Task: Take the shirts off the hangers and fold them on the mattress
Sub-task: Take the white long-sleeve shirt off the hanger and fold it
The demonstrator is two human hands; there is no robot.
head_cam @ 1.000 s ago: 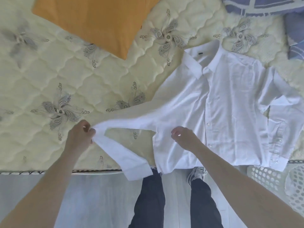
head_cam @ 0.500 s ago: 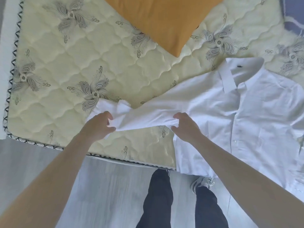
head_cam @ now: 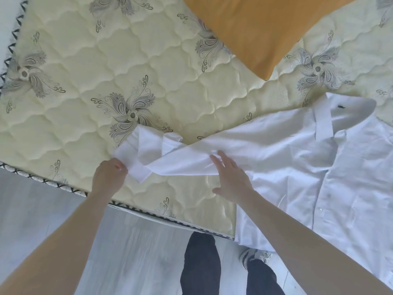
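One white shirt (head_cam: 319, 167) lies front up on the right part of the mattress (head_cam: 85, 71), its collar (head_cam: 323, 118) toward the far side and its hem hanging just over the near edge. Its sleeve (head_cam: 191, 162) stretches leftward across the mattress, doubled back on itself at the cuff (head_cam: 138, 171).

At the left, the mattress edge with its black zigzag trim runs slantwise down toward the middle, with grey floor (head_cam: 127, 252) beyond it. A wide stretch of bare quilted surface lies left of and beyond the sleeve. An orange pillow (head_cam: 255, 28) sits at the far side, well apart from the sleeve and near the collar.

The left hand (head_cam: 108, 177) sits at the near edge and pinches the cuff end between curled fingers and thumb. The right hand (head_cam: 231, 177) lies further right, fingers straight and spread, resting flat on the sleeve close to where it joins the shirt body; its thumb points out over bare mattress.
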